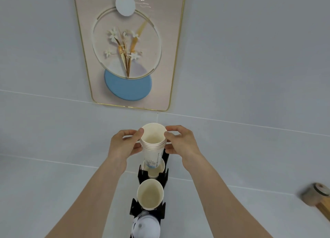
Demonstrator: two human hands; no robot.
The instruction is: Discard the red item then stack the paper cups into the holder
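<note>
Pinching from both sides now: my left hand and right hand each have thumb and fingers closed on the rims of a nested stack of paper cups, so both grips are shut on it, one at each side. I reckon I'm holding it that way to keep the stack plumb, because its foot is dipping into the far slot of the black holder, where another cup already sits, rim up. The stack stands close to upright, leaning a touch away from me. Whether its base is fully seated in that cup I can't tell; the mouth hides it.

Nearer me, a second slot carries a single open cup, well clear of my wrists. Nearest of all, at the bottom edge, there's a white rounded thing with dark markings, cut off by the frame; I can't say what it is. No red item anywhere in sight, so I judge the discarding is behind me and this is the stacking step.

Room looks generous: bare white counter left and right of the holder. A blurred jar sits far off to the right, well apart. The holder's prongs rise just beside the stack, so straight down is the safe line.
</note>
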